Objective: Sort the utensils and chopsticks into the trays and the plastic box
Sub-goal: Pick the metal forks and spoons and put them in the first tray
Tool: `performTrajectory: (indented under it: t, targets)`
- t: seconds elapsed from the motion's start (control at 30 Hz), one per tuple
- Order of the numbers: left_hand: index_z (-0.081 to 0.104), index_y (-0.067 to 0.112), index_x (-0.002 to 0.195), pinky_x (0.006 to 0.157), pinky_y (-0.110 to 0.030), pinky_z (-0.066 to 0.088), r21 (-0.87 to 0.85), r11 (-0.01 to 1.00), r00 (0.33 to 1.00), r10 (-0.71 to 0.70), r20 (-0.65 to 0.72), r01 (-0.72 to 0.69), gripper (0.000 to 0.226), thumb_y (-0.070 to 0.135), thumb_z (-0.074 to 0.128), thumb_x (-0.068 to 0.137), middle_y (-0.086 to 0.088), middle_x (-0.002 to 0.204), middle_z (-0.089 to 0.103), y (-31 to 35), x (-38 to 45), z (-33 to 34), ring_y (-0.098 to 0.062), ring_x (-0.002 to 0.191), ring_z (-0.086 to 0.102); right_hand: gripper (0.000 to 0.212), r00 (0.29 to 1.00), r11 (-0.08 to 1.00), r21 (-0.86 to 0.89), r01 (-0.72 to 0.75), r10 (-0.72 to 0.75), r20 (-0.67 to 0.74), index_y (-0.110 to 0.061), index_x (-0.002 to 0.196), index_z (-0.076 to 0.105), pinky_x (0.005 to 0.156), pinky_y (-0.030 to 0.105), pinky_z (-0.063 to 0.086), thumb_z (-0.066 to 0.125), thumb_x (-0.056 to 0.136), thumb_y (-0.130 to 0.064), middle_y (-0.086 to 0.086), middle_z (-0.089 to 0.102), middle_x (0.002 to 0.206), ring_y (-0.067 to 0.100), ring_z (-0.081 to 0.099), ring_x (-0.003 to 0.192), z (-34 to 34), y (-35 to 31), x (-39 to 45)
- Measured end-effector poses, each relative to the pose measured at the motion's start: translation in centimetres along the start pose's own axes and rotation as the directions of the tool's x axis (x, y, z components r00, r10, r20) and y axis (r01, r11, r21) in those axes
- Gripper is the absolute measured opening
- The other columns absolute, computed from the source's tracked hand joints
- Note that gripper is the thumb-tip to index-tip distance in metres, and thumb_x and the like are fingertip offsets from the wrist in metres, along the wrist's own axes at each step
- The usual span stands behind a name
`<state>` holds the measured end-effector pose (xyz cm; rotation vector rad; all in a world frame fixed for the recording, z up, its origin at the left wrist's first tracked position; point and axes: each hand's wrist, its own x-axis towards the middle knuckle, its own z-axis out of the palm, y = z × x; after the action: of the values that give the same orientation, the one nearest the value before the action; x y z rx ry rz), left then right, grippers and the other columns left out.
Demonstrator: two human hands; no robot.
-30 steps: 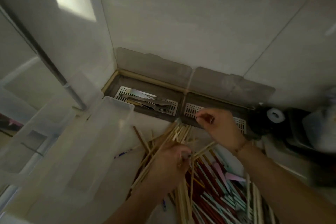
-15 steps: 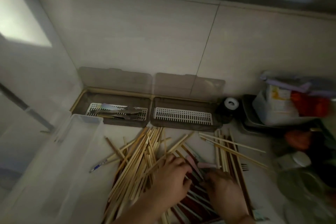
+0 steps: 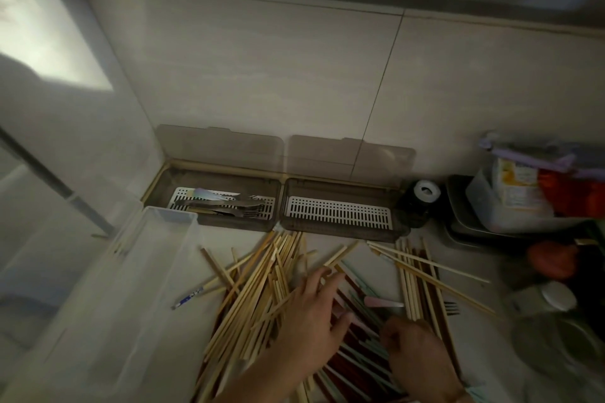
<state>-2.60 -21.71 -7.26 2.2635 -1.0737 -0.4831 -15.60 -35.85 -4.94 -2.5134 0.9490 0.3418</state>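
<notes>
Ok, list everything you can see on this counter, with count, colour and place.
left tray: one, brown, lid up, against the wall, holds metal utensils
right tray: one, brown, white grate, nothing on it
plastic box: one, clear, left of the pile
chopsticks: many, pale wood, dark red and teal, heaped on the counter
fork: one, dark, right edge of the pile
tape roll: one, white
left hand: open, on the pile
right hand: fingers curled into the pile, grip unclear

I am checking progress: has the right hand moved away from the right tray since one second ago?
Yes. The right hand came back toward the person, from over the right tray down onto the chopstick pile.
</notes>
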Motion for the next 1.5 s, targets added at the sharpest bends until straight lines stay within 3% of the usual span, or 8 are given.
performTrajectory:
  t: [0.13,0.27,0.53,0.7,0.9,1.17,1.3,1.5]
  targets:
    - [0.059,0.037,0.104,0.076,-0.034,0.054,-0.557,0.820,0.989,-0.144,0.021,0.131,0.021,0.049,0.055,0.087,0.014,0.093,0.066,1.0,0.2,-1.5,-0.007,0.081,0.064,0.025,0.997,0.928,0.372,0.040,-0.063,0.052,-0.032,0.070,0.057,0.071,0.008,0.042,0.062,0.086,-0.013,-0.020,0.065,0.099,-0.006,0.058,0.086,-1.3,-0.8,0.2]
    - [0.067,0.022,0.078,0.056,-0.028,0.050,-0.774,0.621,0.967,-0.249,-0.047,0.122,0.017,0.030,0.060,0.092,-0.005,0.064,0.067,1.1,0.5,-3.6,-0.017,0.060,0.065,0.026,0.980,0.848,0.522,0.095,-0.173,0.103,-0.032,0.069,0.061,0.062,0.012,0.043,0.064,0.086,-0.013,-0.004,0.068,0.072,-0.004,0.059,0.066,-2.8,-3.1,0.8]
    - [0.070,0.013,0.078,0.053,-0.026,0.051,-0.897,0.441,0.805,-0.521,-0.283,-0.030,0.017,0.018,0.061,0.091,-0.011,0.066,0.067,-2.3,1.6,-10.4,-0.018,0.056,0.061,0.035,0.938,0.792,0.520,0.320,-0.341,-0.058,-0.038,0.074,0.071,0.068,0.009,0.044,0.066,0.084,-0.005,-0.021,0.070,0.082,-0.005,0.064,0.076,-4.5,-10.2,5.4]
    - [0.064,0.013,0.096,0.064,-0.032,0.057,-0.970,0.242,0.676,-0.715,-0.177,0.002,0.013,0.025,0.057,0.094,-0.008,0.082,0.071,-5.6,2.2,-11.8,-0.021,0.068,0.067,0.012,0.915,0.827,0.395,0.400,-0.389,-0.112,-0.028,0.085,0.075,0.068,0.003,0.040,0.070,0.083,-0.018,-0.018,0.068,0.081,-0.011,0.060,0.075,-5.6,-16.8,12.4]
    - [0.068,0.014,0.091,0.073,-0.036,0.055,-0.947,0.264,0.656,-0.750,-0.083,0.183,0.011,0.018,0.058,0.094,-0.002,0.075,0.071,-9.1,1.5,-9.9,-0.020,0.071,0.066,0.006,0.902,0.871,0.257,0.419,-0.431,-0.013,-0.022,0.088,0.075,0.061,0.004,0.037,0.071,0.083,-0.022,-0.010,0.063,0.077,-0.002,0.055,0.069,-4.3,-24.1,19.2]
    - [0.065,0.007,0.090,0.060,-0.031,0.050,-0.967,0.217,0.669,-0.740,-0.072,0.136,0.011,0.008,0.056,0.094,-0.003,0.068,0.068,-10.8,1.2,-8.9,-0.017,0.061,0.061,0.014,0.912,0.915,0.190,0.356,-0.384,0.141,-0.028,0.075,0.070,0.055,0.007,0.040,0.074,0.080,-0.016,-0.004,0.070,0.084,0.001,0.057,0.068,-1.5,-27.4,22.7]
    - [0.067,0.007,0.089,0.058,-0.029,0.049,-0.968,0.205,0.676,-0.734,-0.056,0.143,0.012,0.007,0.056,0.094,-0.004,0.068,0.067,-10.9,1.3,-8.9,-0.017,0.062,0.059,0.022,0.911,0.929,0.160,0.334,-0.362,0.199,-0.016,0.094,0.072,0.071,0.028,0.056,0.064,0.084,0.002,0.006,0.070,0.098,0.019,0.067,0.082,-1.2,-27.2,23.1]
    - [0.068,0.022,0.083,0.069,-0.037,0.053,-0.926,0.305,0.701,-0.710,-0.066,0.221,0.016,0.012,0.059,0.092,-0.001,0.070,0.068,-9.8,2.0,-7.9,-0.015,0.065,0.062,0.027,0.895,0.871,0.362,0.332,-0.412,0.171,-0.015,0.102,0.066,0.046,0.018,0.047,0.061,0.085,0.006,0.006,0.067,0.096,0.012,0.063,0.064,-4.1,-24.6,20.8]
